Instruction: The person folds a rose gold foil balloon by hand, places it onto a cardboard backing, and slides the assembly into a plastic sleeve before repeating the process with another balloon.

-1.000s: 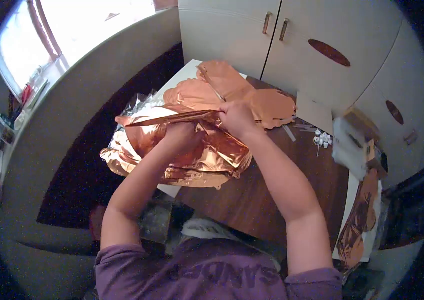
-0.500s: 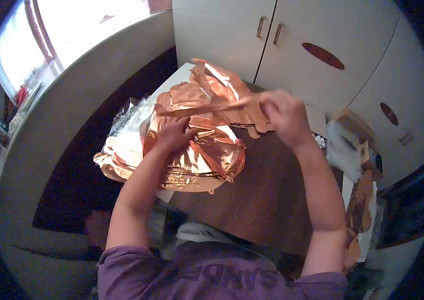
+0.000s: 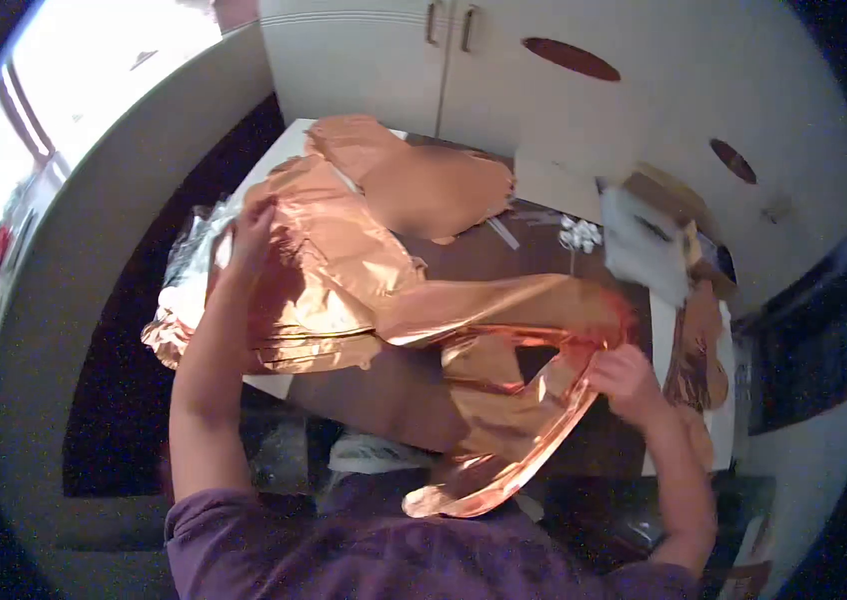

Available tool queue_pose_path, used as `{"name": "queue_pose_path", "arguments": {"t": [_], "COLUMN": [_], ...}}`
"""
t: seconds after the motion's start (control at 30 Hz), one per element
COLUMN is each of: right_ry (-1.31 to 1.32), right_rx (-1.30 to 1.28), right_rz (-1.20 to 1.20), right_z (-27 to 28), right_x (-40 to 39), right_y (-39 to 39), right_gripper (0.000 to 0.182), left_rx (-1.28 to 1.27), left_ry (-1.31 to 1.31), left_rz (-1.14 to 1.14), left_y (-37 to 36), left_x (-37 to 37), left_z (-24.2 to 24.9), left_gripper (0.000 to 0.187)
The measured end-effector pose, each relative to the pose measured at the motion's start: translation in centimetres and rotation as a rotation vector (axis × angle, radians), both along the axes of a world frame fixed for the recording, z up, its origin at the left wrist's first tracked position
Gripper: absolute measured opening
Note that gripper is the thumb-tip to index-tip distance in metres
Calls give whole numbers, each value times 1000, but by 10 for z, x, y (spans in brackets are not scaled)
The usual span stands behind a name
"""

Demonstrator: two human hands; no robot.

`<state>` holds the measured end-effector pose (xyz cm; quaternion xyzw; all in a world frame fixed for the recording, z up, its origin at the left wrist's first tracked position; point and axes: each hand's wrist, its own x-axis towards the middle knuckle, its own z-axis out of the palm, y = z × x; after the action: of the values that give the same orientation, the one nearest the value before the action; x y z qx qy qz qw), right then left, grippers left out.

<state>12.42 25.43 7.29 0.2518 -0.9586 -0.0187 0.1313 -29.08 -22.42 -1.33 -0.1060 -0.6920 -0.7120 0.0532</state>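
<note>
Copper-coloured foil sheets (image 3: 334,240) lie in a crumpled stack on the left part of a dark brown table (image 3: 364,400). My left hand (image 3: 256,228) rests on the stack's left side; its fingers are partly in shadow. On the right, my right hand (image 3: 624,380) is closed on the edge of a long foil piece (image 3: 514,300), which spreads from the stack and hangs down in a curve towards my body. Another flat foil piece (image 3: 434,190) lies at the back of the table.
A small pile of white items (image 3: 580,234) lies near the back right. Beside it stand a whitish container (image 3: 644,245) and a cardboard box (image 3: 664,190). More copper foil (image 3: 699,345) lies at the right edge. White cabinet doors (image 3: 364,70) rise behind.
My right hand has moved down and to the right, drawing the foil piece out across the table. My left hand has shifted left on the stack. The head view has turned right.
</note>
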Motion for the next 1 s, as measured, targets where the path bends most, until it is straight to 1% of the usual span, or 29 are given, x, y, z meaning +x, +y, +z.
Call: {"name": "queue_pose_path", "arguments": {"t": [0.03, 0.07, 0.1, 0.13, 0.17, 0.2, 0.23, 0.27, 0.3, 0.33, 0.37, 0.4, 0.5, 0.6, 0.7, 0.73, 0.8, 0.83, 0.87, 0.9, 0.93, 0.97, 1.0], "right_ry": [5, 27, 53, 80, 102, -22, -146, -268, -585, -445, -303, -165, -258, -322, -298, -283, -234, -208, -176, -146, -114, -122, -127], "right_rx": [63, 121, 181, 241, 191, -13, -225, -444, -506, -412, -313, -209, -301, -311, -413, -443, -553, -607, -566, -525, -483, -469, -453], "right_rz": [-41, -125, -206, -284, -589, -737, -876, -1008, -1070, -984, -898, -812, -533, -383, -346, -327, -413, -453, -440, -428, -414, -401, -386], "right_z": [-3, -2, 0, -1, -11, -12, -12, -11, 6, -11, -43, -51, -42, -40, -38, -40, -43, -45, -48, -52, -55, -55, -54], "right_x": [4, 7, 8, 10, 17, 20, 21, 20, 13, 17, 25, 28, 33, 31, 17, 13, 13, 11, 9, 9, 9, 9, 7], "right_y": [14, 19, 23, 24, 21, 10, -3, -19, -36, -37, -39, -44, -32, -15, 6, 13, 19, 22, 23, 23, 22, 20, 15], "right_gripper": [26, 27, 29, 30, 26, 29, 32, 36, 52, 56, 60, 65, 74, 77, 64, 60, 53, 50, 49, 48, 47, 48, 48], "left_rx": [-46, -75, -293, -510, -775, -1044, -1314, -1380, -1447, -1512, -1505, -1490, -1467, -1460, -1425, -1459, -1530, -1385, -1153, -1055, -947, -919, -826], "left_ry": [-22, 34, 114, 199, 177, 146, 115, 119, 122, 124, 23, 31, 59, 67, 108, 177, 316, 553, 607, 676, 621, 425, 630], "left_rz": [17, -7, 33, 76, 21, -26, -71, -28, 15, 59, 18, 30, 60, 90, 162, 176, 208, 201, 19, -69, -243, -381, -478], "left_y": [-2, -7, -21, -20, -14, -11, -6, -1, 2, 6, 7, 7, 8, 8, 5, 9, 19, 32, 48, 66, 96, 128, 153], "left_x": [2, -3, -19, -21, -19, 9, 32, 45, 57, 63, 61, 61, 60, 51, 43, 44, 48, 58, 67, 62, 85, 97, 114], "left_z": [10, 9, -4, -1, 0, 27, 41, 38, 32, 28, 25, 24, 21, 16, 13, 17, 26, 31, 38, 25, 43, 53, 60], "left_gripper": [27, 27, 30, 33, 40, 46, 53, 60, 68, 75, 85, 84, 82, 81, 80, 78, 76, 69, 61, 55, 47, 36, 25]}}
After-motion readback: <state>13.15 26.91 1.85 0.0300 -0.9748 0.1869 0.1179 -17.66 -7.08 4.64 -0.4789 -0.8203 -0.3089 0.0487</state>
